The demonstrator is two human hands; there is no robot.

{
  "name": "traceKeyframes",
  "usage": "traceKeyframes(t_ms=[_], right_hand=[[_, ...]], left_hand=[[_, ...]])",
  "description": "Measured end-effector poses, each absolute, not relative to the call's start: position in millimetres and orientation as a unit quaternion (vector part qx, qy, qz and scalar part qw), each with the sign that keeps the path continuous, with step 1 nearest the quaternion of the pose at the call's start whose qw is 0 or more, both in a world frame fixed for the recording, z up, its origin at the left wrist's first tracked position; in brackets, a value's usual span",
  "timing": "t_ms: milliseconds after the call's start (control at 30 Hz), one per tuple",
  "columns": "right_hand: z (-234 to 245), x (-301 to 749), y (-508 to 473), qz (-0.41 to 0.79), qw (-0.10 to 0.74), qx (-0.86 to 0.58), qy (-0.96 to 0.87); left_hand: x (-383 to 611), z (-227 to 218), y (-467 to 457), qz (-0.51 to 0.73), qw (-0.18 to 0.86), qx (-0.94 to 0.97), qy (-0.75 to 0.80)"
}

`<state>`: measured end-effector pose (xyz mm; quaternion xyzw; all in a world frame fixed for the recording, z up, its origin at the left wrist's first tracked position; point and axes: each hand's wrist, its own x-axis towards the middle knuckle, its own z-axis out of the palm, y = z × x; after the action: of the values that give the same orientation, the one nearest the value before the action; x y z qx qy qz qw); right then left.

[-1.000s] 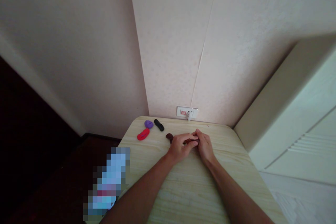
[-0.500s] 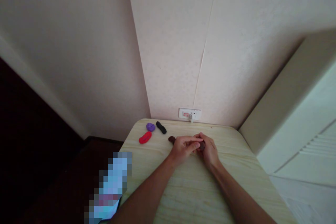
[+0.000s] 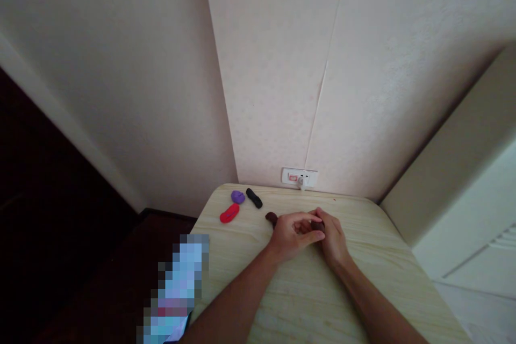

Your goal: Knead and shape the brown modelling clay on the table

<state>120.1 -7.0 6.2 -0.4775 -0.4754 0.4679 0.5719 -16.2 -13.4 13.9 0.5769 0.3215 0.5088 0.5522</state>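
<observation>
Above the wooden table (image 3: 290,301), my two hands meet around a dark brown lump of modelling clay (image 3: 318,226). My left hand (image 3: 294,234) pinches the lump with thumb and fingertips from the left. Cupped round its other side is my right hand (image 3: 332,236), whose fingers are partly hidden. Another brown clay piece (image 3: 271,218) lies just left of my left hand, which covers part of it. Farther left on the tabletop are a black clay roll (image 3: 253,198), a purple clay lump (image 3: 237,196) and a red clay piece (image 3: 229,213).
Behind the table's far edge, a wall socket (image 3: 299,177) has a white plug in it. A pale cabinet (image 3: 463,172) stands along the right side. At the lower left, a blurred-out screen (image 3: 177,285) is beside the table edge.
The whole view has shifted slightly, so things appear farther right. My left thumb and fingers are spread a little wider around the brown lump, which both hands still hold.
</observation>
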Motion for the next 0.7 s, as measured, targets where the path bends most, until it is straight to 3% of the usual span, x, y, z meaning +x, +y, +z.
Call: traceKeyframes(t_ms=[467,700], right_hand=[[4.8,119.5,-6.2,0.502,0.547,-0.46,-0.488],[-0.9,117.0,-7.2,0.482,0.541,-0.479,-0.495]], left_hand=[[-12.3,9.4,-12.4,0.503,0.584,0.546,0.33],[-18.5,11.1,-12.3,0.544,0.533,0.559,0.328]])
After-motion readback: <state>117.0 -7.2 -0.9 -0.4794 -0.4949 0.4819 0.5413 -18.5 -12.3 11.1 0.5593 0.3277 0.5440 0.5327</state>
